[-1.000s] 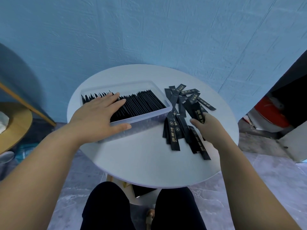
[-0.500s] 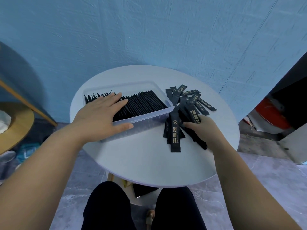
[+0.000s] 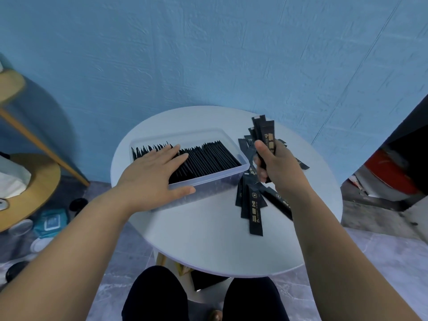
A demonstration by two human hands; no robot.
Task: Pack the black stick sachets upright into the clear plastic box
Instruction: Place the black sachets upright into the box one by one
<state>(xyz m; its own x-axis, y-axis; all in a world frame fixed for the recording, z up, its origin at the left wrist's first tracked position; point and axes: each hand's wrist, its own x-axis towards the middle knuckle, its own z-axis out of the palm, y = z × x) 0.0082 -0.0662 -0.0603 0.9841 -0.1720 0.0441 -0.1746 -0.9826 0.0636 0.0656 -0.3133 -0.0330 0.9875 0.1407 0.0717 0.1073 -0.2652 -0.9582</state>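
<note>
A clear plastic box (image 3: 209, 180) sits on the round white table (image 3: 208, 246), filled with a row of black stick sachets (image 3: 208, 158) standing upright. My left hand (image 3: 155, 174) lies flat across the left part of that row, thumb along the box's near wall. My right hand (image 3: 275, 165) grips a small bunch of sachets (image 3: 265, 133), lifted upright just right of the box. Loose sachets (image 3: 253, 205) lie scattered on the table below and behind that hand.
A blue wall stands right behind the table. A round wooden stand (image 3: 27, 195) with a white cloth is at the left, and small items lie on the floor under it. My knees (image 3: 159, 295) are under the table's near edge.
My right hand has picked a bunch of sachets out of the loose pile and raised them upright beside the box. My left hand has stayed on the packed row.
</note>
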